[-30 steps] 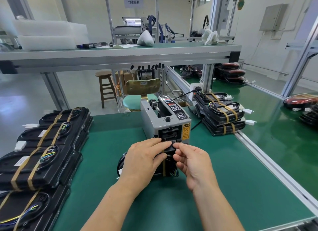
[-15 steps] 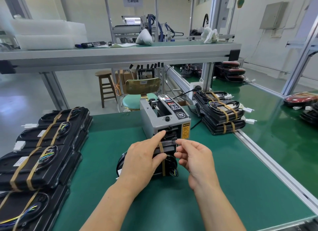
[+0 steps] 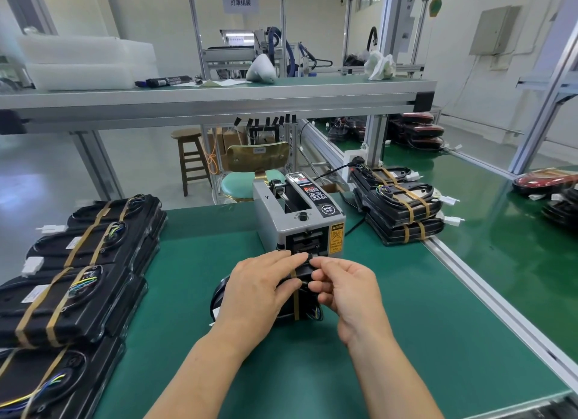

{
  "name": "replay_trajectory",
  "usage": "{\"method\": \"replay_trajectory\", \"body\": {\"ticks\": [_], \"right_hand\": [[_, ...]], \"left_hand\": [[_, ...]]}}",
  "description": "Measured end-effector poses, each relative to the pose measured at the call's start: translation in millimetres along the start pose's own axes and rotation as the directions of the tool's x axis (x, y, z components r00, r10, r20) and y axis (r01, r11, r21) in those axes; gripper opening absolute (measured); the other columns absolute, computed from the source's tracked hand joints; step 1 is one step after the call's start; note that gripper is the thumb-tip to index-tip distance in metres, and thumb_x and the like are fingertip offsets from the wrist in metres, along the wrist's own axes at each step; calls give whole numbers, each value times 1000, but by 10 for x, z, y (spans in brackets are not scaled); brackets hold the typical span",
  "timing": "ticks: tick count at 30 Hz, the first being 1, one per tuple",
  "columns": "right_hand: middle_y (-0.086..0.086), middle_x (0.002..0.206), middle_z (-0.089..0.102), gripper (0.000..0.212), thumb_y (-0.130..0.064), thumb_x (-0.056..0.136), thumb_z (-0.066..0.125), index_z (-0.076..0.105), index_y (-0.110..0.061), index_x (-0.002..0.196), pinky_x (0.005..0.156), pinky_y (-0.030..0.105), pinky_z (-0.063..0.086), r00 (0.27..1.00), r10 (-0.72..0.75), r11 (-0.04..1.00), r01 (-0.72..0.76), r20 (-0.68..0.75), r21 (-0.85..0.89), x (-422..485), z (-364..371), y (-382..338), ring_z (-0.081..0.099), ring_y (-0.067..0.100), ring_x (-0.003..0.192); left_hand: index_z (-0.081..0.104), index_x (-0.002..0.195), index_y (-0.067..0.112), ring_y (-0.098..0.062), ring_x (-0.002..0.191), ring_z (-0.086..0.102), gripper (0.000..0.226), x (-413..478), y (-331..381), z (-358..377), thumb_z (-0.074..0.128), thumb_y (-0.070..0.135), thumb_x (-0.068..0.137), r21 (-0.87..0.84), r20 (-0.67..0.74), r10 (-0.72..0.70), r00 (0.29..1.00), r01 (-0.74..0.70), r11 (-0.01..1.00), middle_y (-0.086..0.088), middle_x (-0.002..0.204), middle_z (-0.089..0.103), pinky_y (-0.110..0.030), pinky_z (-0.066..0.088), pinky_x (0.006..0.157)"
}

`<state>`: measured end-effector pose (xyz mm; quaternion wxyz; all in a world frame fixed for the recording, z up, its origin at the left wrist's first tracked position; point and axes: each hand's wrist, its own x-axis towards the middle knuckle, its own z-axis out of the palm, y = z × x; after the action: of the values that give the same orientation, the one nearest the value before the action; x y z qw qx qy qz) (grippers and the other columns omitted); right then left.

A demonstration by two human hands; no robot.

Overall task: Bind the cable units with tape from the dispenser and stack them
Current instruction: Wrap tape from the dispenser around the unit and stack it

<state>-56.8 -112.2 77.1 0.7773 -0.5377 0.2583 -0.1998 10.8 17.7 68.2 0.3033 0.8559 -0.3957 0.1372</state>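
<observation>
**Operator:** What changed just now?

**Observer:** Half a second ago your left forefinger was raised at the mouth of the dispenser (image 3: 294,218) with the strip over it. Now your left hand (image 3: 259,287) lies flat on the cable unit (image 3: 305,306), straight fingers pressing. The tape strip (image 3: 295,303) runs over the top and down the near face.

**Operator:** So the band is on?

**Observer:** Half on, I'd say. Its ends are hidden, so you can't count the wrap closed. Stacking comes after that.

**Operator:** And my right hand?

**Observer:** Your right hand (image 3: 344,290) is curled, with thumb and fingers pinching the unit just beside the tape. Whether it also holds the tape's end, I can't tell.

**Operator:** How does the unit lie?

**Observer:** It lies on the green table (image 3: 219,371), just in front of the dispenser, mostly under your hands. Its long axis runs left to right. The rounded end shows past your left hand and the coloured wires are at the right end. The tape crosses that axis.
</observation>
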Motion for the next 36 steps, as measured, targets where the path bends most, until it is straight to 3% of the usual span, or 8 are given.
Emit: {"method": "replay_trajectory", "body": {"ticks": [9,13,16,18,21,27,34,36], "right_hand": [[-3,56,64,18,-6,93,57,73,-10,83,42,18,44,995,-97,988,93,-25,-122,39,-17,46,59,8,46],[-11,66,70,14,-14,93,56,64,-24,89,63,35,55,931,-359,851,299,-63,-431,108,-114,75,67,8,54],[-8,69,71,12,-16,93,58,63,-25,88,74,43,57,918,-390,846,325,-74,-423,159,-139,90,69,9,62],[-6,77,69,2,-28,91,63,64,-26,91,79,36,56,911,-406,827,334,-69,-452,192,-96,122,65,2,72],[-13,99,57,27,-49,86,65,62,-29,103,72,10,42,916,-401,748,332,8,-574,244,-7,193,56,-5,80],[-8,94,63,15,-44,86,68,69,-30,86,75,25,41,938,-345,755,296,30,-585,379,50,243,56,5,84],[-8,81,68,37,-40,98,50,70,-17,78,65,15,36,913,-406,731,347,35,-588,469,21,293,58,13,82],[-16,71,64,42,-40,101,45,65,-29,66,64,12,37,924,-381,757,340,46,-558,464,-7,314,57,13,76]], "left_hand": [[66,126,29,-14,121,57,36,21,-4,2,68,25,90,24,3,5,1000,-6,1000,8,129,63,-42,44,100],[68,124,27,-16,119,60,35,14,3,-2,70,24,89,21,-9,5,1000,-5,1000,6,127,65,-43,45,100],[68,124,28,-16,120,59,34,11,17,-7,70,25,90,25,-10,2,1000,-2,1000,6,129,64,-43,44,101],[68,124,28,-16,120,59,34,7,25,-20,70,25,90,21,-4,0,1000,0,1000,5,128,65,-43,45,100],[68,122,25,-15,110,62,34,4,28,-40,70,25,89,5,17,14,1000,-15,1000,10,119,68,-41,47,94],[39,137,24,-14,115,53,59,-16,5,12,67,39,88,19,16,-144,989,144,989,18,134,57,-15,26,88],[35,143,43,-18,148,14,73,-66,-221,-124,65,61,79,395,122,-222,967,158,905,11,151,35,-44,7,118],[29,144,51,-22,146,17,77,-120,-324,-169,62,69,77,371,108,-316,943,257,892,5,154,29,-46,18,116]]}}
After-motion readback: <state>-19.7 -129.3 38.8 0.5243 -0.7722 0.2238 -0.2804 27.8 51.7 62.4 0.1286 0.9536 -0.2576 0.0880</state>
